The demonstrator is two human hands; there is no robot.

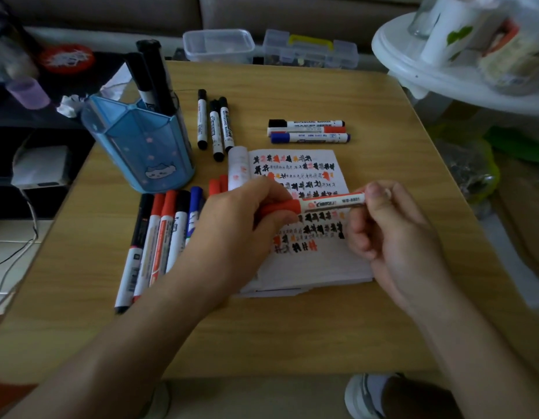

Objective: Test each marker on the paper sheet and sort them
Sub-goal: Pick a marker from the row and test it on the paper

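A red marker lies level above the paper sheet. My left hand grips its red cap end. My right hand pinches the white barrel's other end. The sheet is covered with black and red test scribbles. Several markers lie in a row to the left of the sheet. Three black markers lie behind it, and three more markers, black, red and blue, lie stacked at the back right.
A blue pen holder with two black markers stands at the table's left. Clear plastic boxes sit at the far edge. A white round stand is at the right. The wooden table has bare surface in front.
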